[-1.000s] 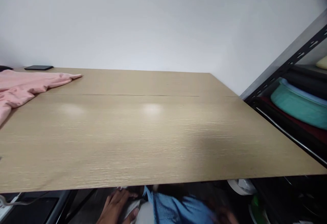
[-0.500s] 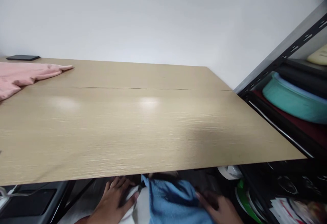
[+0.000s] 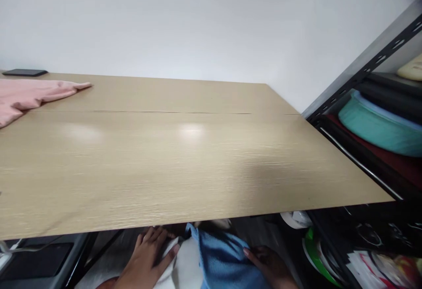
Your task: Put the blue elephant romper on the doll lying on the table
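Below the table's front edge, my right hand (image 3: 268, 262) is closed on the right side of a blue cloth (image 3: 220, 254), its thumb on top of the fabric. The cloth hangs in folds over something smooth and white (image 3: 189, 258), whose kind I cannot make out. Left of it, my left hand (image 3: 143, 258) rests palm down with its thumb spread from the fingers. A crumpled white cloth (image 3: 166, 273) lies under and beside that thumb. The undersides of both hands are hidden.
A wooden table (image 3: 158, 170) spans the view. Pink fabric (image 3: 36, 95) and a dark flat device (image 3: 24, 72) lie at its far left. On the right stands a black rack (image 3: 365, 67) with a teal folded item (image 3: 379, 124). A grey case (image 3: 39, 258) sits low at left.
My right hand has moved slightly left, drawing the blue cloth's right side inward. More of the white thing shows beside the cloth. The left hand has stayed nearly still.
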Available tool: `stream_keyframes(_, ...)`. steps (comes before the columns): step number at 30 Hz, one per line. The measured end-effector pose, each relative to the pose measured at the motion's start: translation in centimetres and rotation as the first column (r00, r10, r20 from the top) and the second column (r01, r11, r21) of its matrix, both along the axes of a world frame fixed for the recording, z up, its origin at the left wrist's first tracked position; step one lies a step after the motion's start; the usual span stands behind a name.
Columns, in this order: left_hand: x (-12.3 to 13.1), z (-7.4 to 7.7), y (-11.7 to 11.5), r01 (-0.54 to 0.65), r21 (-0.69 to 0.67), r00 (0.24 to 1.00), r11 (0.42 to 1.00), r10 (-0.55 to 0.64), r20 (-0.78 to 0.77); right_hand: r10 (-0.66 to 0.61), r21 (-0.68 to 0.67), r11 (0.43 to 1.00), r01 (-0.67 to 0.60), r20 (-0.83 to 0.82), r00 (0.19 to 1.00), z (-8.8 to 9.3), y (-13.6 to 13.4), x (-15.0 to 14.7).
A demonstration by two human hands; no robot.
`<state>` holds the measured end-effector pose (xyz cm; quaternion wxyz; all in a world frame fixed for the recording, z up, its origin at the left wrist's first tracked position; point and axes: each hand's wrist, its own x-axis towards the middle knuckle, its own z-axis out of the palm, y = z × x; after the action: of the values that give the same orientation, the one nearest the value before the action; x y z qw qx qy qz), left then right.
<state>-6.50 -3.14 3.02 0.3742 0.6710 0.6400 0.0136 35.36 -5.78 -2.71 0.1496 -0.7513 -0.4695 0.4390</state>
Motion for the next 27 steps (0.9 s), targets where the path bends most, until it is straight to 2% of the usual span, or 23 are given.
stream_keyframes(4, -0.1, -0.7, -0.3, -0.019, 0.006, 1.0, 1.0, 0.019, -0.017, 0.151, -0.032, 0.988, -0.152, -0.028, 0.988, -0.6, 0.3, 1.1)
stream_keyframes(8, -0.4, -1.5, -0.6, -0.024, 0.059, 0.999, 0.998, 0.025, -0.021, 0.186, 0.002, 0.983, -0.186, 0.015, 0.983, -0.6, 0.1, 2.2)
stream_keyframes(11, -0.5, -0.9, -0.7, -0.028, 0.046, 1.0, 0.999, 0.027, 0.01, 0.153, 0.163, 0.97, -0.179, 0.16, 0.975, 0.4, -0.3, 3.3)
stream_keyframes(14, -0.2, 0.1, -0.5, -0.043, 0.057, 0.999, 0.997, 0.042, 0.025, 0.115, 0.344, 0.913, -0.22, 0.302, 0.946, 1.8, -0.6, 4.7)
stream_keyframes(17, -0.1, 0.7, -0.4, -0.066, 0.085, 0.998, 0.994, 0.064, 0.02, 0.084, 0.317, 0.915, -0.248, 0.452, 0.888, 3.2, -0.1, 6.7)
stream_keyframes(21, -0.3, 0.7, -0.4, -0.083, 0.071, 0.997, 0.994, 0.083, 0.002, -0.016, 0.23, 0.961, -0.156, 0.607, 0.795, 6.0, 1.7, 10.6)
stream_keyframes(23, -0.6, 0.5, -0.5, -0.092, 0.055, 0.996, 0.994, 0.093, -0.007, -0.084, 0.259, 0.961, -0.099, 0.611, 0.787, 8.1, 2.5, 12.4)
stream_keyframes(27, -0.8, 0.2, -0.6, -0.095, 0.062, 0.995, 0.994, 0.094, 0.016, -0.264, 0.339, 0.94, 0.034, 0.661, 0.702, 13.1, 3.2, 14.9)
